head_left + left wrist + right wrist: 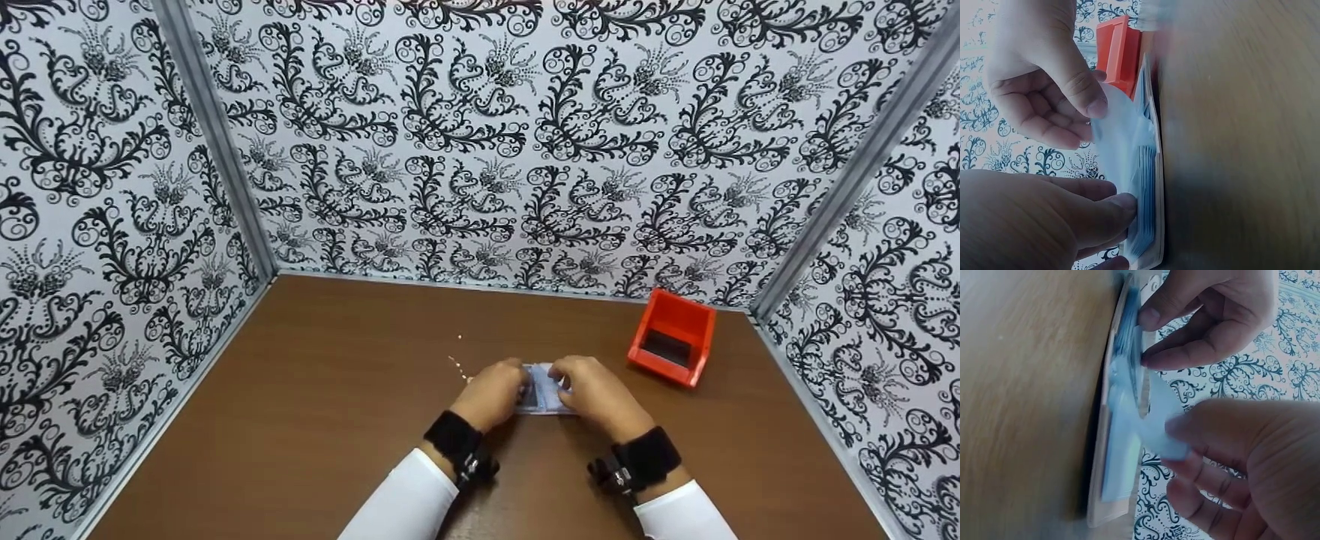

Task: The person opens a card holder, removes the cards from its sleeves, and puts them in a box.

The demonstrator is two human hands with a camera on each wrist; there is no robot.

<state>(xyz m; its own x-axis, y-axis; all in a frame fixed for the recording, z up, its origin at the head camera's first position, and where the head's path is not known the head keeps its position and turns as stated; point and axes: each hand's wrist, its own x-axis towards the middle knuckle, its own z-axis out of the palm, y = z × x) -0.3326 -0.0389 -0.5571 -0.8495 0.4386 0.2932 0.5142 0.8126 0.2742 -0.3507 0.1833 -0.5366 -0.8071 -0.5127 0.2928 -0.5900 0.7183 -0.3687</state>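
Note:
A small open booklet (pixel 546 391) with pale blue translucent plastic sleeves lies on the brown table between both hands, perhaps a card holder. My right hand (pixel 600 396) pinches one clear sleeve (pixel 1163 424) between thumb and fingers, and that sleeve bends up from the rest. Thumb and fingers of my left hand (pixel 491 391) grip the edge of the stacked sleeves (pixel 1148 188) on the left half. Under the sleeves, the pale cover (pixel 1096 495) rests almost flat on the table. Fingers hide part of the booklet in the head view.
An orange-red open bin (pixel 679 330) with a dark patch inside stands behind and to the right of the hands. Small pale bits (pixel 459 366) lie scattered beyond the left hand. Patterned walls (pixel 480 150) enclose the table (pixel 337 390) at the back and sides.

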